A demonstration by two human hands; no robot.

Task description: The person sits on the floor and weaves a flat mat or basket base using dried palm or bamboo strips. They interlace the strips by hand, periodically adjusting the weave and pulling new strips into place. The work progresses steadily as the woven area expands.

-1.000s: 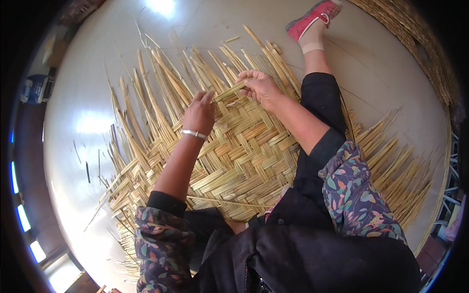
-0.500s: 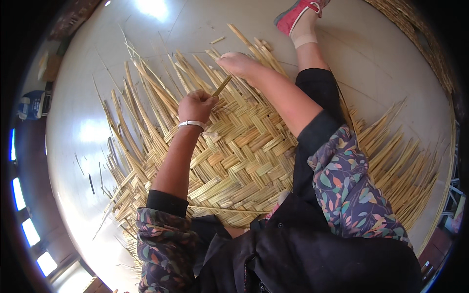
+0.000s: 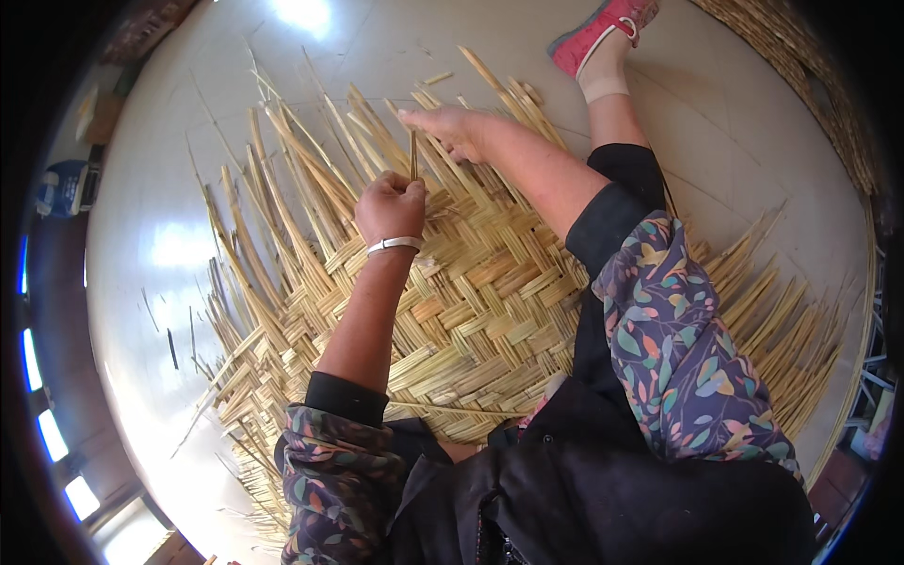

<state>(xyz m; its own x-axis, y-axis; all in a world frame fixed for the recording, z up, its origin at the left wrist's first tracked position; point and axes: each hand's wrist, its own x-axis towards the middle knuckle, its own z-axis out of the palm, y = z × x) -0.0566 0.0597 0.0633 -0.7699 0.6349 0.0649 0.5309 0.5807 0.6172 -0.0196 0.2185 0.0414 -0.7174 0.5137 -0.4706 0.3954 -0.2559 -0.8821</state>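
The broad woven mat of flat, straw-coloured strips (image 3: 499,301) is lying on the smooth grey floor (image 3: 706,188) at the centre of the frame, its slanting over-and-under pattern running up toward my hands. At its upper edge, my left hand (image 3: 389,209) is closing in a fist around a narrow, yellowish-brown strip (image 3: 413,155), whose free end is standing up past my thumb. My right hand (image 3: 447,130) is reaching across just above that end, fingers partly extended toward the left; I cannot tell whether they are pinching anything. For good work here, I am judging that the strip wants a firm but not crushing hold, a flat lie without twisting, and a snug seat against its neighbours before my grip loosens, since dry stalk may split at a sharp bend.

Beyond the weave, long unwoven straw ends (image 3: 282,151) are fanning out toward the upper left. Farther off, my red shoe with white trim (image 3: 603,40) is resting at the upper right, near a brown bank of stalks (image 3: 800,85).
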